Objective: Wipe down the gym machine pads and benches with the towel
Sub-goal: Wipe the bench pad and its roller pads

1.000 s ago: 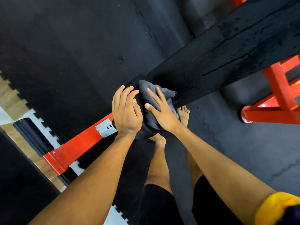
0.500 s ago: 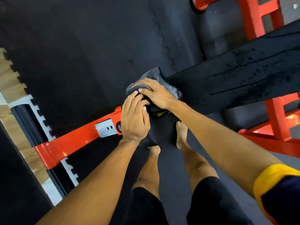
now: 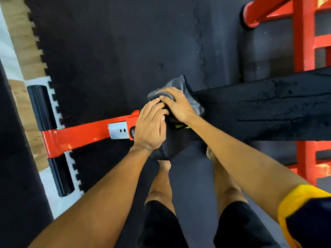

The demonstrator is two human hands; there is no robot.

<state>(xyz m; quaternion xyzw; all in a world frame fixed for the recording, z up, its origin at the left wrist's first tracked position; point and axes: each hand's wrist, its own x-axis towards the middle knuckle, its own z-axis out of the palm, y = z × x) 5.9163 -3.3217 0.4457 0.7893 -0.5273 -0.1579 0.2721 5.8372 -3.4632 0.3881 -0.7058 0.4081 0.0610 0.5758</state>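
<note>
Both arms bare, stretched forward and down, converging at the hands. Of the two, left hand (image 3: 149, 127) lies palm down, fingers (image 3: 154, 106) loosely bent, thumb tucked along forefinger, fingertips touching the other thumb. Just beyond it, right hand (image 3: 179, 107) comes in from the right, wrist angled inward, fingers curled over fold of towel (image 3: 179, 83), thumb pinching from the near side.

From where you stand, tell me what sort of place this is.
Most likely a gym: a long black padded bench on a red steel frame, interlocking black rubber floor mats, and a grey towel on the bench end.
</note>
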